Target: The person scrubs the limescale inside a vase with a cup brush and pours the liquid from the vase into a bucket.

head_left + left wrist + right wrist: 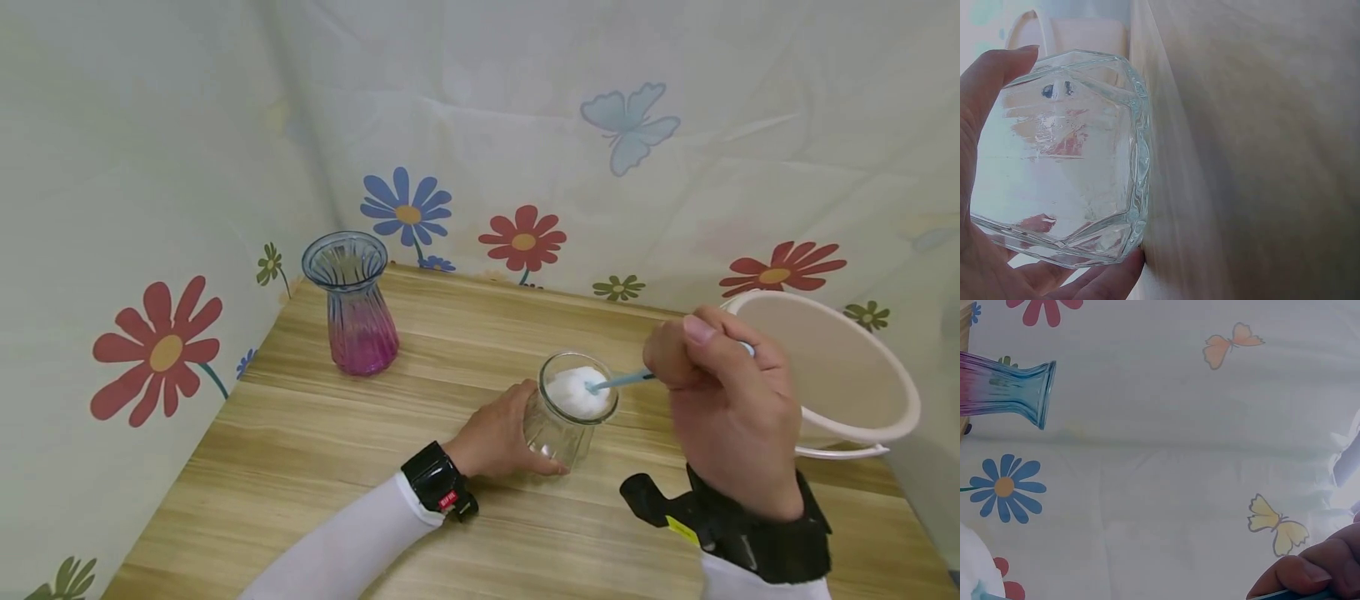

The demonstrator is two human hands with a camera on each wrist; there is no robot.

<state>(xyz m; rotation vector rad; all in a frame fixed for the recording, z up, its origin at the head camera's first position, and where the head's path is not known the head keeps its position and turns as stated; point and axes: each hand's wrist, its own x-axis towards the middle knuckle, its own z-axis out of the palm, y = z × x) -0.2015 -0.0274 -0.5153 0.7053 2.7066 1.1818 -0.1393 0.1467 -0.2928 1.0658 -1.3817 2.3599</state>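
My left hand (pixel 498 433) curls round the side of a clear glass vase (pixel 555 437) on the table; in the left wrist view, thumb and fingers (pixel 1110 281) wrap its thick faceted glass. My right hand (pixel 731 408) grips the light blue handle (pixel 630 379) of a cup brush, held to the right of the vase. Its white, soft-looking head (pixel 577 392) sits in the vase's mouth and also shows as a white head (pixel 979 565) in the right wrist view. That view cuts off most of the right hand (pixel 1316 569).
A ribbed blue-and-pink glass vase (pixel 363 325) stands upright at the back left of the wooden table (pixel 450 333). A pale pink bucket (pixel 900 392) with a white handle is at the right, partly behind my right hand. Flowered cloth (pixel 480 125) hangs behind the table.
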